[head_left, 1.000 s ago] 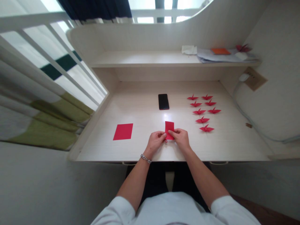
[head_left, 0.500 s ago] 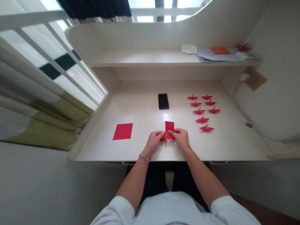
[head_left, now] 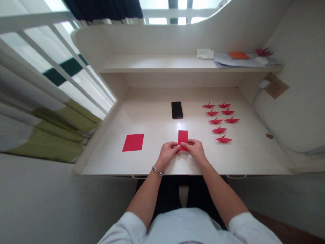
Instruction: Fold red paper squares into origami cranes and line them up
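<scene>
A red sheet of paper folded into a narrow upright rectangle (head_left: 183, 136) is held just above the desk's front part. My left hand (head_left: 168, 152) pinches its lower left edge, thumb on the front face. From the other side my right hand (head_left: 195, 149) grips the lower right edge, its thumb also pressed on the front. The two thumb tips lie close together near the bottom of the paper. Fingers behind the paper are partly hidden. Flat on the desk to the left lies a red square sheet (head_left: 133, 142).
Several red paper cranes (head_left: 219, 129) stand in two columns on the right of the desk (head_left: 152, 98). A black phone (head_left: 177, 110) lies behind my hands. Papers (head_left: 220, 60) and an orange square (head_left: 239, 55) rest on the shelf above. A cable (head_left: 261, 117) runs down the right wall.
My left thumb has moved right onto the front of the folded paper, beside the right thumb. The paper has shifted very slightly left and up.
</scene>
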A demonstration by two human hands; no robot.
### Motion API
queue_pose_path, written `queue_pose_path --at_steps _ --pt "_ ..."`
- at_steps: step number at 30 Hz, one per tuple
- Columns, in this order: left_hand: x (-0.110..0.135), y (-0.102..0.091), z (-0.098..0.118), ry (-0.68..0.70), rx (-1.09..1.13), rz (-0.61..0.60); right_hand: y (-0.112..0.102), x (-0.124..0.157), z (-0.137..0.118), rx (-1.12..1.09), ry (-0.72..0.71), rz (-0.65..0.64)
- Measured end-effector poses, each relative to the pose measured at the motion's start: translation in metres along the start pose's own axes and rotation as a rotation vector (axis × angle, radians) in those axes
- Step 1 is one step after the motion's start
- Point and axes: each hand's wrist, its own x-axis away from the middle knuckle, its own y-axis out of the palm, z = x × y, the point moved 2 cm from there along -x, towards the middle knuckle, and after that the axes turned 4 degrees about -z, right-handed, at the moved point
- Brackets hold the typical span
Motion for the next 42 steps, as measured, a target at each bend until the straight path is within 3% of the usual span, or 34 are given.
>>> queue_pose_path --at_steps 11,17,27,34,42 --pt "-0.002 -0.003 -0.003 -0.04 0.168 -0.031 -0.002 -0.007 0.008 -0.043 0.028 -0.007" --pt "-0.001 -0.001 -0.001 -0.024 0.076 -0.004 -0.002 -0.007 0.008 -0.019 0.017 -0.018" --pt "0.0 0.0 -0.01 0.039 0.113 0.169 -0.002 -0.006 0.008 0.126 0.038 0.003" --pt "0.0 0.003 -0.005 0.025 0.146 0.22 -0.003 -0.008 0.006 0.049 0.043 -0.059" --pt "-0.031 0.004 0.016 0.098 0.233 0.15 -0.009 -0.033 -0.001 0.14 -0.012 -0.167"
